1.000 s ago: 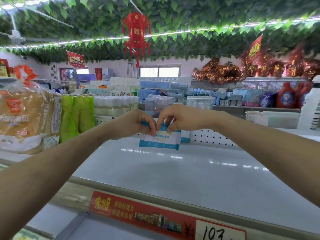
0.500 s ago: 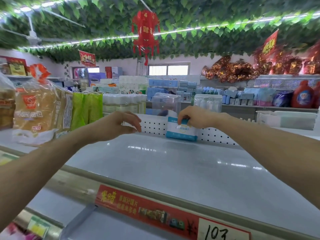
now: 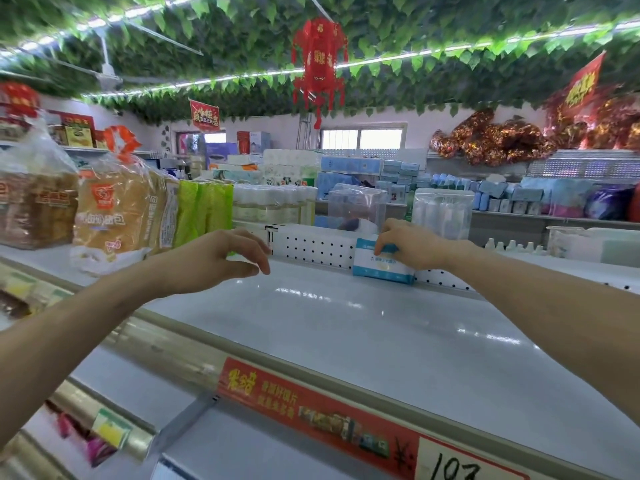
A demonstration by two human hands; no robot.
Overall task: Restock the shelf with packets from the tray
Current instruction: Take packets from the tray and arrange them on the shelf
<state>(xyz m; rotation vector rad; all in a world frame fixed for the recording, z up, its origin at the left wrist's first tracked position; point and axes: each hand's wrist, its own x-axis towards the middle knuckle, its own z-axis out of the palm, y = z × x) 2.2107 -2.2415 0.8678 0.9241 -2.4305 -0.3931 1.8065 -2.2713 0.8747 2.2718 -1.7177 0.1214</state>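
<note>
Packet: I am seeing the blue-and-white packet (image 3: 382, 263) standing upright at the back of the shelf (image 3: 346, 334), against the perforated rail (image 3: 311, 245).
Right hand: the right hand (image 3: 410, 245) is pinching its top edge.
Left hand: the left hand (image 3: 221, 261) is hovering loosely curled, holding nothing.
Handling: I am judging it light, soft and a bit slick, best pinched along the top edge.
Writing: the packet print is reading too small; the red price strip (image 3: 346, 420) is showing "¥" and handwritten "10…".
</note>
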